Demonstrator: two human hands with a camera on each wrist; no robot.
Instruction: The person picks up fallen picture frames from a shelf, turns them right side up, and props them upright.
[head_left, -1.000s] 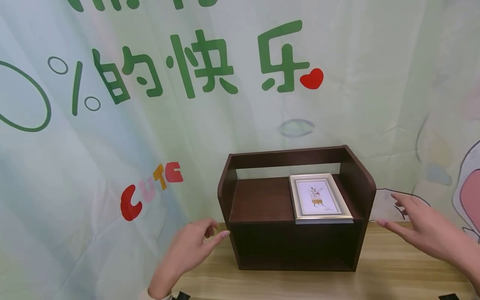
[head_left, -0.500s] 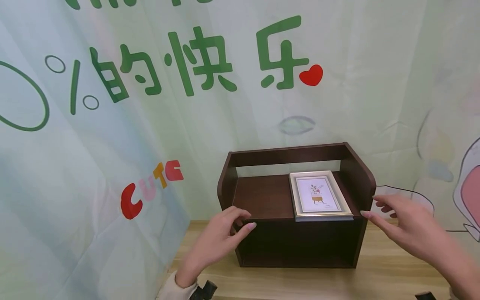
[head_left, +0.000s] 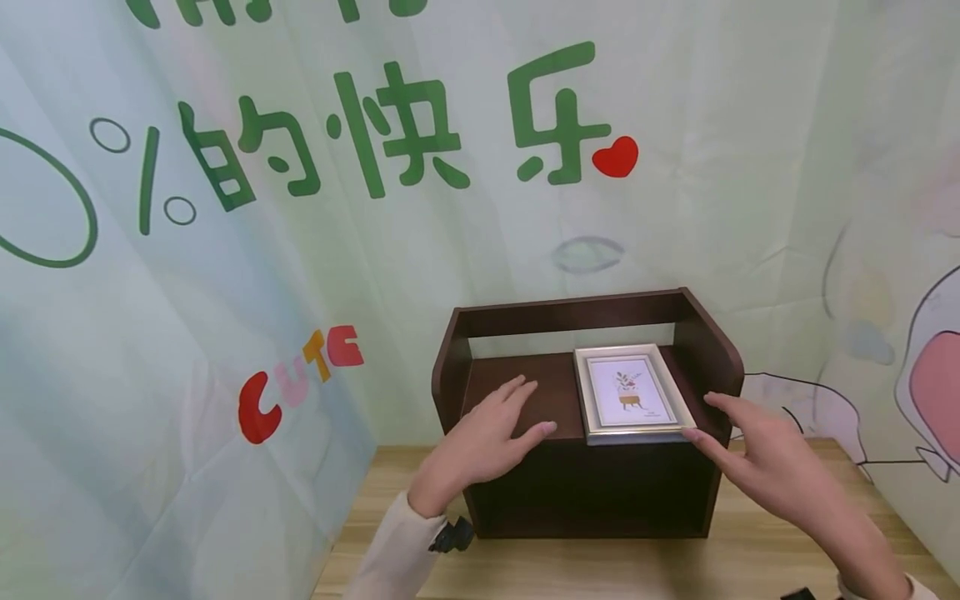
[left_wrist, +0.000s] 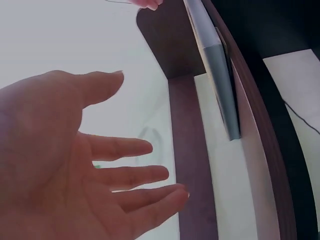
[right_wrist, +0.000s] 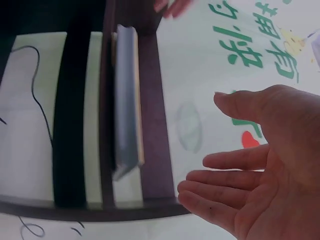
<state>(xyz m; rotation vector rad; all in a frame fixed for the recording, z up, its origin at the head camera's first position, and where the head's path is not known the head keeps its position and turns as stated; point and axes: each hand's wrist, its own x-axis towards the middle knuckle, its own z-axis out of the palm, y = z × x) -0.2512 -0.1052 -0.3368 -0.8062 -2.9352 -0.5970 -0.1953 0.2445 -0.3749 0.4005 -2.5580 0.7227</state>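
A silver-gold picture frame (head_left: 632, 392) with a drawing of a potted plant lies flat on the right part of the upper shelf of a dark brown desk shelf (head_left: 525, 392). In the head view my left hand (head_left: 487, 437), fingers spread, hovers over the shelf's front left part, left of the frame. My right hand (head_left: 765, 446) is by the frame's lower right corner, thumb near it; whether it touches is not clear there. Both palms face inward, and the wrist views show the left fingers (left_wrist: 130, 147) and right fingers (right_wrist: 235, 160) extended and apart from the picture frame.
The desk shelf stands on a wooden table (head_left: 600, 571). Its side panels rise at left and right, and a rail (head_left: 570, 314) runs along the back. A printed curtain (head_left: 420, 250) with green lettering hangs behind. The lower compartment (head_left: 592, 492) is dark inside.
Both hands have moved inward: the left from beside the shelf to over its front left, the right from outside the right panel to the picture frame's corner. The picture frame stays put.
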